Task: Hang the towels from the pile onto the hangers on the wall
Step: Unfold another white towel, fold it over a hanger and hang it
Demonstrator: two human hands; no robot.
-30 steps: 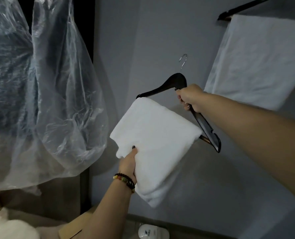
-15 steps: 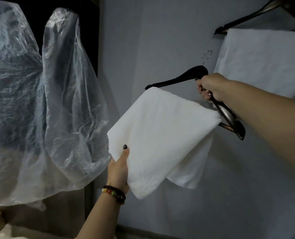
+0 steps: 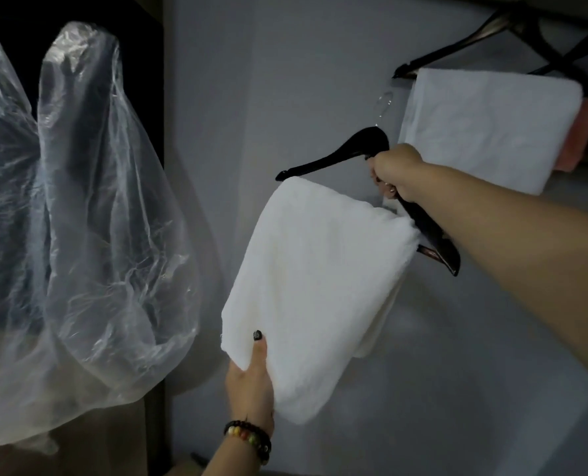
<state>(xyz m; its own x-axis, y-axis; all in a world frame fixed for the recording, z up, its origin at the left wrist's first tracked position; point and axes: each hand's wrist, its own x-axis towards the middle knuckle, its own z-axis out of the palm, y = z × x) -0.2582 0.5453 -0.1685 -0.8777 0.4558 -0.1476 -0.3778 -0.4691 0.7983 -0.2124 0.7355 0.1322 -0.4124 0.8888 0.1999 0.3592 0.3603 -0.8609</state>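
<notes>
- Since the earlier frame, the black hanger (image 3: 333,159) is seen tilted more steeply, its right end lower.
- Right hand (image 3: 397,171): fingers (image 3: 385,190) are curled tight around the hanger below its neck.
- Left hand (image 3: 251,383): thumb is laid over the lower left corner of the white towel (image 3: 313,286), which is pinched there.
- Towel is draped over the hanger bar, held in front of the grey wall (image 3: 268,80).
- A second white towel (image 3: 484,128) is hung at upper right; clear plastic covers (image 3: 97,218) are hung at left.
</notes>
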